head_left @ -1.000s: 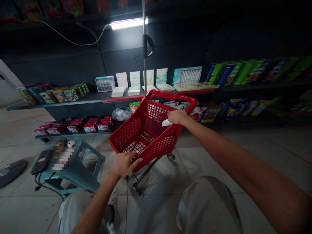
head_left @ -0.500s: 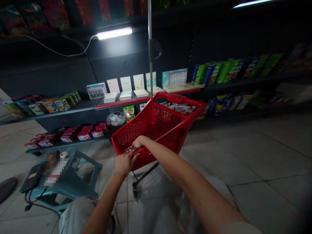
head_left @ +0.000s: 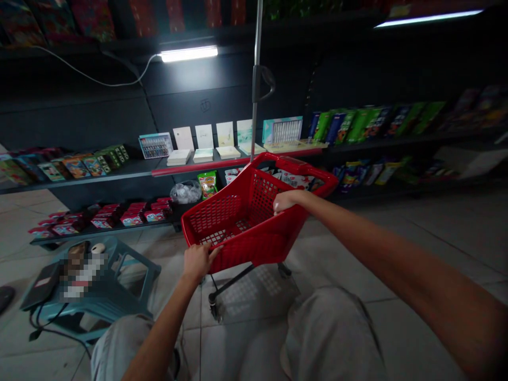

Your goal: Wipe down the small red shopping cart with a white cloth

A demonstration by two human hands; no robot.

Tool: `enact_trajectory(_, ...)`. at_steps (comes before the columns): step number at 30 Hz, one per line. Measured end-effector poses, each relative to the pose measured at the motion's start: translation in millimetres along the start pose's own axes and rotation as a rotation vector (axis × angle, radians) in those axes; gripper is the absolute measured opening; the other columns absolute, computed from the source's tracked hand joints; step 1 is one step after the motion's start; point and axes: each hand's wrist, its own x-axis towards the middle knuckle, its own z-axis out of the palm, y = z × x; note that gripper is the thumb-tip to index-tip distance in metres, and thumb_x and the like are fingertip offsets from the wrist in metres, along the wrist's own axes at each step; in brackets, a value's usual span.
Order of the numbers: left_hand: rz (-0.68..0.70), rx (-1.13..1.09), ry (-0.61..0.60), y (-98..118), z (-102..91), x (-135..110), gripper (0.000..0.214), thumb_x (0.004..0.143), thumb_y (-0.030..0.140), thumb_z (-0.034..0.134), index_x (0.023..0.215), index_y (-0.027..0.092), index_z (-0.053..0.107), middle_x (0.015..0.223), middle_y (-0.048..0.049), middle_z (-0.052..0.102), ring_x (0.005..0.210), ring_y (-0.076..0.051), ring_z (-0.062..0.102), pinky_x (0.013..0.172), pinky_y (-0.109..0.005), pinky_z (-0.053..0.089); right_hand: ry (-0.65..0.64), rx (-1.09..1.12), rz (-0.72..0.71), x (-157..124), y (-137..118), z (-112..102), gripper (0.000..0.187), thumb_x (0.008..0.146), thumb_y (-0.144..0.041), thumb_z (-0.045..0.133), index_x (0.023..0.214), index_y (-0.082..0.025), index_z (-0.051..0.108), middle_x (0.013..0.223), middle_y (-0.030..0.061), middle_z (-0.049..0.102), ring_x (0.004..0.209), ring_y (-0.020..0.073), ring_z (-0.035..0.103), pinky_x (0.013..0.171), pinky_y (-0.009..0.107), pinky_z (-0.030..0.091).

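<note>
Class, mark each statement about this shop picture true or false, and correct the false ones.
1. The left hand grips the near rim of the red basket. True.
2. The right hand rests on the teal stool. False: it grips the basket's right rim; the stool stands apart, to the left.
3. The basket is full of boxes. False: no boxes show inside it.
4. A lit tube lamp hangs above the shelves. True.

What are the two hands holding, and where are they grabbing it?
Both hold the red basket cart: the left hand grips its near rim corner, the right hand its right side rim.
</note>
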Motion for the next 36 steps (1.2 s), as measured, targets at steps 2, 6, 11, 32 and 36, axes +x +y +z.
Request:
enact_trajectory(2, -0.005, -0.006, 0.000, 1, 0.1, 0, 0.060, 0.101, 0.064, 0.029, 0.099, 0.023, 0.073, 0.092, -0.0122, 0.077, 0.090, -0.027, 0.071, 0.075, -0.031, 0.043, -0.177, -0.044, -0.055, -3, 15, -21, 0.011, 0.080, -0.019, 0.068, 0.078, -0.015, 0.078, 0.072, 0.0029, 0.072, 0.063, 0.0134, 0.060, 0.070, 0.026, 0.045)
enact_trajectory(6, -0.022, 0.014, -0.011, 4, -1.7, 1, 0.060, 0.101, 0.063, 0.028, 0.103, 0.023, 0.073, 0.095, -0.0125, 0.077, 0.092, -0.027, 0.072, 0.076, -0.031, 0.044, -0.178, -0.142, -0.224, -23, 22, -38, 0.021, 0.083, -0.020, 0.064, 0.100, -0.022, 0.077, 0.090, 0.0064, 0.073, 0.077, 0.0189, 0.063, 0.076, 0.028, 0.045)
enact_trajectory(11, -0.045, 0.050, -0.018, 8, -3.3, 1, 0.059, 0.101, 0.064, 0.029, 0.104, 0.024, 0.072, 0.093, -0.0130, 0.076, 0.092, -0.028, 0.071, 0.077, -0.032, 0.045, 0.420, 0.073, -0.211, -72, 25, -11, 0.032, 0.092, -0.023, 0.052, 0.121, -0.019, 0.066, 0.108, 0.0115, 0.065, 0.101, 0.0235, 0.063, 0.094, 0.034, 0.049)
enact_trajectory(32, 0.071, -0.068, -0.032, 12, -2.6, 18, 0.038, 0.101, 0.044, 0.037, 0.109, 0.024, 0.070, 0.098, -0.0076, 0.076, 0.095, -0.024, 0.069, 0.080, -0.031, 0.044, 0.398, 0.728, -0.384, -140, -116, 112, 0.055, 0.083, -0.012, 0.058, 0.137, -0.023, 0.060, 0.136, 0.0099, 0.060, 0.129, 0.0236, 0.055, 0.115, 0.039, 0.044)
enact_trajectory(36, 0.109, -0.052, -0.050, 0, 9.4, 20, 0.031, 0.094, 0.028, 0.042, 0.097, 0.017, 0.071, 0.103, -0.0108, 0.074, 0.100, -0.025, 0.066, 0.084, -0.032, 0.043, 0.314, 0.639, -0.603, -153, -139, 133, 0.057, 0.084, -0.010, 0.060, 0.139, -0.024, 0.059, 0.144, 0.0090, 0.056, 0.134, 0.0240, 0.049, 0.118, 0.042, 0.041)
